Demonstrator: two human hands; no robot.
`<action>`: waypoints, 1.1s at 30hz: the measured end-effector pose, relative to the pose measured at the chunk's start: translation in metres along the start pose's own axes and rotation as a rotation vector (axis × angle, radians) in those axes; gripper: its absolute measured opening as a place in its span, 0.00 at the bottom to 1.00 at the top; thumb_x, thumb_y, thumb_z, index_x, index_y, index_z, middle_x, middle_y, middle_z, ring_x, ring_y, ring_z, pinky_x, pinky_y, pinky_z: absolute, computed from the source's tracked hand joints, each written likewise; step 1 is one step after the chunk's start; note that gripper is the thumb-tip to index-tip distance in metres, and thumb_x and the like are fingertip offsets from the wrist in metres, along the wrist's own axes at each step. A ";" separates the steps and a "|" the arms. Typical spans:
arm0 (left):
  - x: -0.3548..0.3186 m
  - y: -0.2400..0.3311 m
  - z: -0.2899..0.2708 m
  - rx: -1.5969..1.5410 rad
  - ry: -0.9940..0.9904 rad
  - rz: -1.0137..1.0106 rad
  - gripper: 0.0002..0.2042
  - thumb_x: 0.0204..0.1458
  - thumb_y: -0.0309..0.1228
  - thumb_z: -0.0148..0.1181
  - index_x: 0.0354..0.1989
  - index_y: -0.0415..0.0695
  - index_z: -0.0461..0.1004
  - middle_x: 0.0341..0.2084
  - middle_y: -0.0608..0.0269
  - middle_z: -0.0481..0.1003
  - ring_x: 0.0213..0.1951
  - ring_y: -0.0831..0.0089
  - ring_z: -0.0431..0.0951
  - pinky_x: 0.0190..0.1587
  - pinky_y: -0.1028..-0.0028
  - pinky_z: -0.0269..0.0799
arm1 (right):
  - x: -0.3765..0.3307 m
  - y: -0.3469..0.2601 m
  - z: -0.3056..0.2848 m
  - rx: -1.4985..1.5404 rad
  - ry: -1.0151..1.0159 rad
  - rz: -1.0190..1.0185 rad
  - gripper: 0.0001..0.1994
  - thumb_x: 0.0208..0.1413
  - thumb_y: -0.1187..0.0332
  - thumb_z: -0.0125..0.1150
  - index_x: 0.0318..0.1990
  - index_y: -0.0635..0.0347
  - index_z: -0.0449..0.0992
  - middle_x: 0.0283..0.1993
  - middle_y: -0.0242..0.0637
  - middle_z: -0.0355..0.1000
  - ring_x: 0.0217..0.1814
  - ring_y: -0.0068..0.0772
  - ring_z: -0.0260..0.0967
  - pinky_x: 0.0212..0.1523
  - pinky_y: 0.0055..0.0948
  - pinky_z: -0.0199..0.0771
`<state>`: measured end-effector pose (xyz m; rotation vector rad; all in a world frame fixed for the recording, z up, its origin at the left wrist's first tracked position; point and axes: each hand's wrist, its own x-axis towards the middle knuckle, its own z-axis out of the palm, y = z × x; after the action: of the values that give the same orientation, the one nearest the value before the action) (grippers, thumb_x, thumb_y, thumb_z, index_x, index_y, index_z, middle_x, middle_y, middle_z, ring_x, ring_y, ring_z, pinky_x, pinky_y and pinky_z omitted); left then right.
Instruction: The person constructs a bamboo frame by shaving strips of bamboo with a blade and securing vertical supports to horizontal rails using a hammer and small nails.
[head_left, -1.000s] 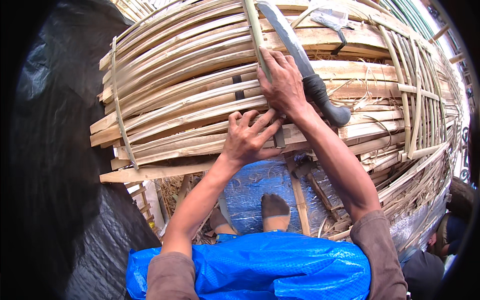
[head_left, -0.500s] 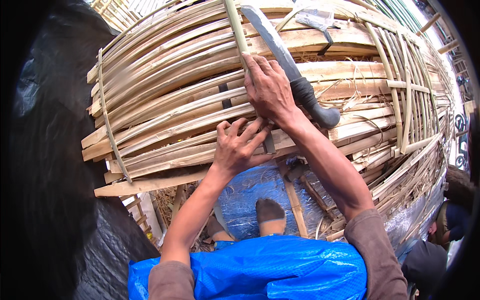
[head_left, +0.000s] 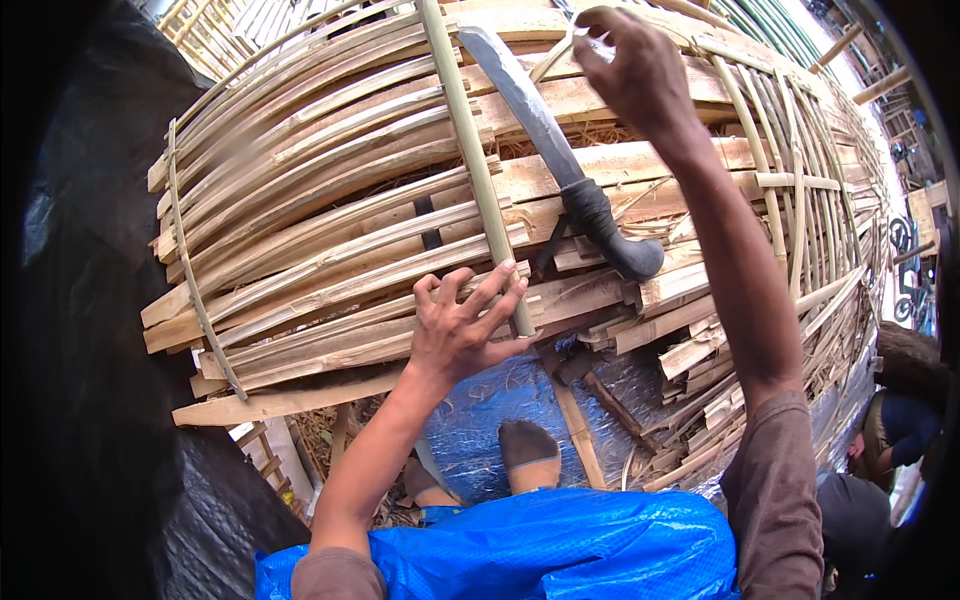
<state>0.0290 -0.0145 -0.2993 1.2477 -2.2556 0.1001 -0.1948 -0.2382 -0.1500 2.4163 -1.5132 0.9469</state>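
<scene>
My left hand (head_left: 455, 325) has its fingers spread beside the lower end of a long green-yellow bamboo strip (head_left: 472, 150), fingertips touching it. The strip lies across a stack of split wooden slats (head_left: 330, 235). My right hand (head_left: 640, 75) is raised over the far slats, fingers curved and apart. Behind its fingers shows part of a clear plastic bag (head_left: 600, 46); whether they touch it I cannot tell. A machete (head_left: 525, 105) with a dark wrapped, hooked handle (head_left: 605, 225) rests on the slats between my hands. Under its handle pokes a dark flat piece (head_left: 548, 248).
A bent bamboo band (head_left: 188, 260) crosses the slats' left ends. Black sheeting (head_left: 90, 300) hangs at left. A hammer-like tool (head_left: 610, 400) lies below on silvery-blue sheeting (head_left: 465, 410). Bundled thin strips (head_left: 800, 170) stand at right. Another person (head_left: 895, 430) is at far right.
My right hand has left the bamboo strip and moved up and right to the plastic bag. My left hand stays at the strip's lower end. The whole view has shifted slightly.
</scene>
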 end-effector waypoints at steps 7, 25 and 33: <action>0.004 -0.001 0.000 -0.033 -0.027 0.002 0.37 0.32 0.58 0.77 0.55 0.60 0.78 0.62 0.77 0.71 0.52 0.65 0.69 0.53 0.58 0.59 | 0.077 0.075 -0.014 -0.091 -0.525 0.306 0.11 0.54 0.66 0.67 0.43 0.54 0.87 0.42 0.40 0.84 0.44 0.39 0.81 0.47 0.36 0.81; 0.000 -0.001 0.003 -0.023 -0.037 -0.003 0.35 0.34 0.60 0.74 0.54 0.63 0.79 0.61 0.80 0.71 0.50 0.63 0.71 0.52 0.55 0.60 | 0.104 0.109 0.034 -0.274 -0.805 0.315 0.11 0.52 0.67 0.71 0.43 0.55 0.86 0.38 0.40 0.83 0.41 0.35 0.80 0.40 0.35 0.79; 0.000 -0.002 0.002 -0.024 -0.041 -0.010 0.33 0.37 0.62 0.71 0.54 0.64 0.79 0.61 0.81 0.70 0.50 0.63 0.71 0.52 0.56 0.60 | 0.106 0.132 0.040 -0.189 -0.888 0.276 0.11 0.51 0.68 0.73 0.43 0.55 0.86 0.37 0.40 0.83 0.40 0.33 0.80 0.38 0.34 0.79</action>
<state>0.0291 -0.0164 -0.3012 1.2586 -2.2783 0.0438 -0.2580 -0.4002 -0.1484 2.6454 -2.0875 -0.3410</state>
